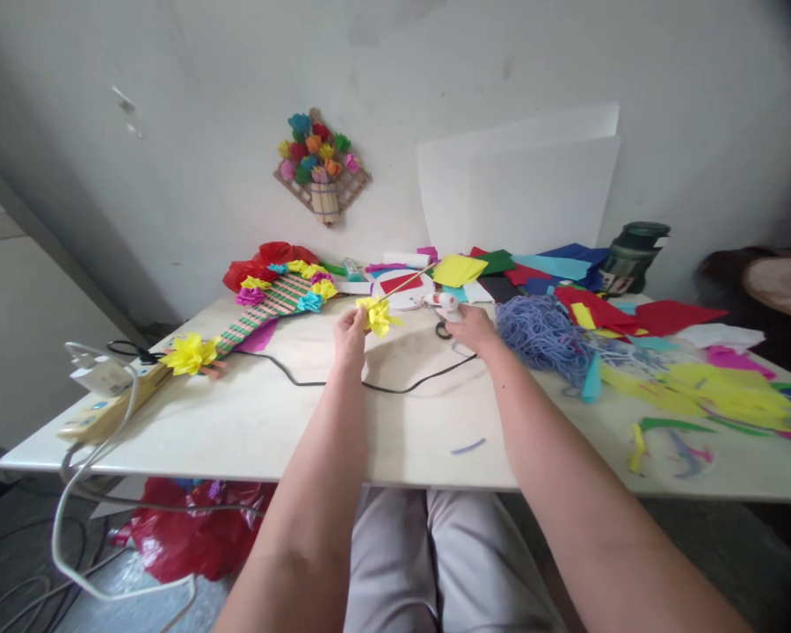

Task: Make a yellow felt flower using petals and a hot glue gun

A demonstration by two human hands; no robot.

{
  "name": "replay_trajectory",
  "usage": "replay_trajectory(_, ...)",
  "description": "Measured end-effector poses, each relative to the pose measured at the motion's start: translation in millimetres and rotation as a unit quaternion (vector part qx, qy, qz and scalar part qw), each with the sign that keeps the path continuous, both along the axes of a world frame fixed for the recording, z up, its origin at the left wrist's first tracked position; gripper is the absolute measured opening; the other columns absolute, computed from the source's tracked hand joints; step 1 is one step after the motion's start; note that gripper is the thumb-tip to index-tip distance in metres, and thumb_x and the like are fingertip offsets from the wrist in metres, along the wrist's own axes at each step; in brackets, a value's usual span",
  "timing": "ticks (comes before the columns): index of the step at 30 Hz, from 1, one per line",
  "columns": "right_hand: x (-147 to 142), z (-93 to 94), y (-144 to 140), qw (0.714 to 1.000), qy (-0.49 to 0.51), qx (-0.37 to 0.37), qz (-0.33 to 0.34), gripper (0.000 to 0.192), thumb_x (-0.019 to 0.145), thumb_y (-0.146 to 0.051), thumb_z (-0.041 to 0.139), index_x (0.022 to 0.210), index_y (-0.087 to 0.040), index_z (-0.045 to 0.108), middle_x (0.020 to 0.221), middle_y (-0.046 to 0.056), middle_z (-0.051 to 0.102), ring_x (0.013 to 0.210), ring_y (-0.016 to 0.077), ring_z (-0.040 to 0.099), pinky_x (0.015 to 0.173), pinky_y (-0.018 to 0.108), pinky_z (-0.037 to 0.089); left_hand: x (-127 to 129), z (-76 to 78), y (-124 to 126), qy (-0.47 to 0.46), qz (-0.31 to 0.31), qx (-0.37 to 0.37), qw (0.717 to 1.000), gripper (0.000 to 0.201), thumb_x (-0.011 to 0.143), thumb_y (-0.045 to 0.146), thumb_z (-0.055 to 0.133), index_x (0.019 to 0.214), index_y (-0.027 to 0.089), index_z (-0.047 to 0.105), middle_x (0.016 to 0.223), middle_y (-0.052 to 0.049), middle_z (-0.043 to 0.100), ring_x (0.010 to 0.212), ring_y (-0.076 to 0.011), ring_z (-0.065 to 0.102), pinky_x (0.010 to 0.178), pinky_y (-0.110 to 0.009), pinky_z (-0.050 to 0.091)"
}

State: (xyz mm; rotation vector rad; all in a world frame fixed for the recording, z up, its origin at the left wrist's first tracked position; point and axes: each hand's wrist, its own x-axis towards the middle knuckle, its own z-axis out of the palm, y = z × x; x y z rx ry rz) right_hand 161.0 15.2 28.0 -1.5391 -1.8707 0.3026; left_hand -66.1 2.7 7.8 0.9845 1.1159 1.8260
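Note:
My left hand (351, 334) is closed around a yellow paper flower (380, 318) above the middle of the table. A thin stick (409, 280) slants up and right from behind the flower. My right hand (469, 327) grips a white hot glue gun (446, 304), its nozzle pointing left toward the flower. Its black cord (405, 389) runs across the tabletop to the left. At the left lies a woven fan-shaped piece (273, 303) trimmed with paper flowers, a large yellow paper flower (191, 353) at its lower end.
A power strip (115, 409) with a plugged-in adapter sits at the left table edge. Right of my right hand lies a heap of blue-grey yarn (540, 338). Coloured paper sheets (461, 271) and scraps spread along the back and right. A dark bottle (634, 257) stands at the back right.

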Motion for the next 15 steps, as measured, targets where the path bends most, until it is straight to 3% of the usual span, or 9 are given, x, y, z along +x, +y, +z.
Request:
replay_trajectory(4,4,1.3,-2,0.973,0.195,-0.042,0.12,0.018,0.062,-0.032,0.057,0.066,-0.015,0.06,0.046,-0.001,0.052,0.047,0.0141,0.048,0.048,0.025,0.037,1,-2.0,0,0.007,-0.027,-0.001,1.0,0.046,0.06,0.055,0.069,0.08,0.013,0.062,0.071,-0.003,0.064,0.071,-0.0138,0.061,0.068,-0.026,0.049)
replay_trajectory(7,2,7.9,-11,0.942,0.282,-0.06,0.173,0.023,0.06,-0.037,0.063,0.063,-0.015,0.057,0.049,-0.001,0.054,0.042,0.01,0.043,0.042,0.024,0.033,3,-2.2,-1,0.012,-0.043,-0.009,0.999,0.046,0.059,0.055,0.07,0.078,0.013,0.063,0.071,-0.003,0.064,0.07,-0.0136,0.061,0.068,-0.026,0.049)
replay_trajectory(15,-2,14.6,-18,0.942,0.236,-0.076,0.225,0.032,0.062,-0.044,0.067,0.065,-0.013,0.059,0.056,0.002,0.06,0.037,0.0063,0.039,0.038,0.022,0.031,6,-1.5,-3,0.034,-0.077,-0.032,0.996,0.047,0.055,0.055,0.073,0.075,0.014,0.064,0.069,-0.003,0.065,0.067,-0.0135,0.061,0.065,-0.026,0.048)
